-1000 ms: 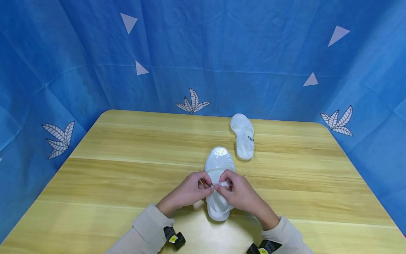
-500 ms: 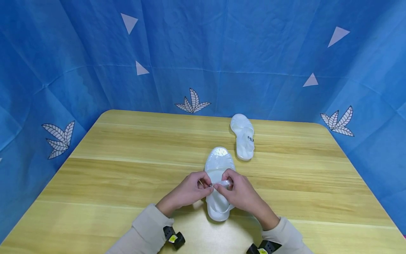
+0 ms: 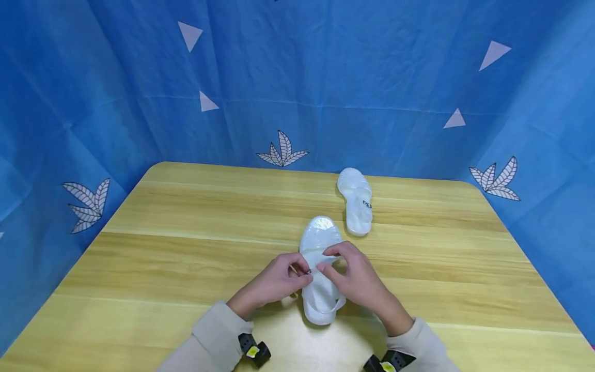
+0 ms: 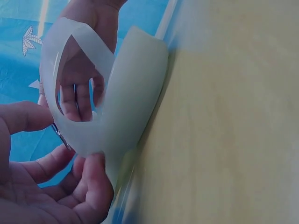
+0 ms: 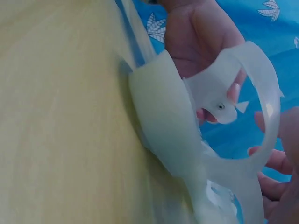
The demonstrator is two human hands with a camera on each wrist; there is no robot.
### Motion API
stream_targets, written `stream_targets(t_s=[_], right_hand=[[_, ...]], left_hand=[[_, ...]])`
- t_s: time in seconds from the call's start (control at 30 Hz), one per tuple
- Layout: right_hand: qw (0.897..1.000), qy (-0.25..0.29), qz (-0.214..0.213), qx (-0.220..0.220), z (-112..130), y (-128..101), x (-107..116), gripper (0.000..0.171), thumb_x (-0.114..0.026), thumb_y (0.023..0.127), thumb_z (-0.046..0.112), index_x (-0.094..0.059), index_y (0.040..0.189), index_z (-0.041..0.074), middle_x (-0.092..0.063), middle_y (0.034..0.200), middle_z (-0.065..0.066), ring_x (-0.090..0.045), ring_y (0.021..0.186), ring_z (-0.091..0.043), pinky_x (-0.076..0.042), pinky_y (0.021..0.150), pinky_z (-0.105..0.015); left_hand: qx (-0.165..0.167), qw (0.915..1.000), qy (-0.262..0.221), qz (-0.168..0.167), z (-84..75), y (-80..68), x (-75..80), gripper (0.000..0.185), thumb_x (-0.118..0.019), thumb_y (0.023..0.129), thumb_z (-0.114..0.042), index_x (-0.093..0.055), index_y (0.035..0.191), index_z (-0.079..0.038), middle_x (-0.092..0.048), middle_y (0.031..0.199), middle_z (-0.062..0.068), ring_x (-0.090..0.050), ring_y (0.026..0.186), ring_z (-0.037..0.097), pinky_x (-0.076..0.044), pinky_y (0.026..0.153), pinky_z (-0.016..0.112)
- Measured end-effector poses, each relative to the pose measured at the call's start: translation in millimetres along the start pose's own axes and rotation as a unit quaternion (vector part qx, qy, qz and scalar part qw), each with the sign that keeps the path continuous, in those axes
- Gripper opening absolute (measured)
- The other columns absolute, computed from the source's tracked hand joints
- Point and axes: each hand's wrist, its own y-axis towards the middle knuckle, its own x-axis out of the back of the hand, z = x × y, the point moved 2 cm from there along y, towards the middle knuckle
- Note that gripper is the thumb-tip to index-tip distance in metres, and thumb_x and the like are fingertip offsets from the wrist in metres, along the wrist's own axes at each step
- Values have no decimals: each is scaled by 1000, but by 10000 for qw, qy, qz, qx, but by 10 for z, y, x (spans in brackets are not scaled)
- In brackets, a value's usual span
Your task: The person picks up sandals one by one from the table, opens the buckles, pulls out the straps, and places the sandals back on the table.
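Observation:
A whitish translucent sandal [image 3: 321, 240] lies on the table, heel toward me. My left hand [image 3: 279, 276] pinches the small metal buckle part at the sandal's left side; the buckle [image 4: 62, 136] shows between its fingers in the left wrist view. My right hand [image 3: 355, 274] hovers over the sandal's right side, thumb and index finger spread apart with nothing gripped. In the right wrist view the ankle strap [image 5: 268, 107] stands up in a loop, and the right fingers lie close beside it; whether they touch it is unclear.
A second matching sandal [image 3: 355, 201] with dark lettering lies farther back, slightly right. The wooden table [image 3: 186, 217] has rounded back corners. A blue curtain [image 3: 325, 72] with leaf and triangle prints hangs behind it and along both sides.
My right hand has let go of the strap it was pinching; its thumb and index finger have parted, and the strap has slipped from between them. The left hand and both sandals stay in place.

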Motion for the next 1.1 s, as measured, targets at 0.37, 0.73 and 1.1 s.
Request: stream_targets(t_s=[0.37,0.73,1.1], right_hand=[[9965,303,-252,-740,-196,-188,189,24,-65,89,22,-63,107,7,-56,110,-10,-54,94,-21,-47,78,-34],[9740,1208,343,-1884,-190,-428,181,34,-62,91,25,-56,118,7,-67,103,-11,-68,80,-16,-54,63,-26],[9816,1364,1042,-840,-39,-527,66,38,-58,94,25,-51,125,4,-61,101,-13,-66,87,-18,-54,69,-25]], left_hand=[[583,9948,-821,-158,73,-20,-52,20,-62,90,-15,-57,99,1,-56,96,12,-60,75,17,-56,66,32],[411,9883,-1374,-509,150,-147,-99,22,-59,92,-16,-56,102,3,-58,98,11,-59,82,14,-56,75,34],[-615,9945,150,-834,197,-181,-143,17,-60,92,-21,-61,99,-5,-57,99,7,-61,83,12,-54,72,23]])
